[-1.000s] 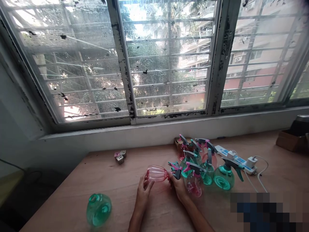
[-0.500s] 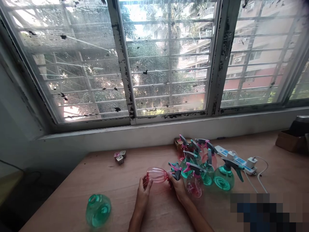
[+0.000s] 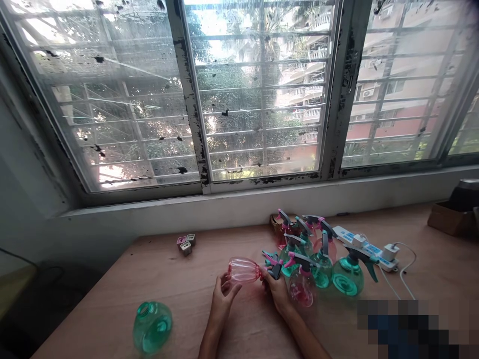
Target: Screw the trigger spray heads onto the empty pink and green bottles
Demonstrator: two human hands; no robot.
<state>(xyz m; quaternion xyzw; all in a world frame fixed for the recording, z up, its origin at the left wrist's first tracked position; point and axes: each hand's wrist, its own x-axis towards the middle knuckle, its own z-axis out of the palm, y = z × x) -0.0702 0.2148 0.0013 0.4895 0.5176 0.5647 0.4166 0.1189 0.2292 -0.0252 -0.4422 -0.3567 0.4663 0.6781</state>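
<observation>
A clear pink spray bottle (image 3: 244,269) is held sideways above the table, its base to the left and its neck to the right. My left hand (image 3: 223,294) has curled fingers at the base, with the thumb just below the bottle's side. At the neck end, my right hand (image 3: 277,291) is closed around the bottle's top. A grey-and-pink trigger head (image 3: 276,270) shows beside those fingers; whether it is joined to the neck I cannot tell. Loose teal-and-pink trigger heads (image 3: 268,258) lie just behind. To the left stands a green bottle (image 3: 152,326) with no spray head.
Several finished-looking spray bottles (image 3: 322,267) crowd the table right of my hands. Behind them lie a white power strip (image 3: 368,247) with plugs and cables. Small square pieces (image 3: 185,244) sit at the back left. A cardboard box (image 3: 451,218) stands far right, below the window.
The pink bottle has shifted very slightly to the right. My left thumb has slid off the bottle's side a little. Everything else looks the same.
</observation>
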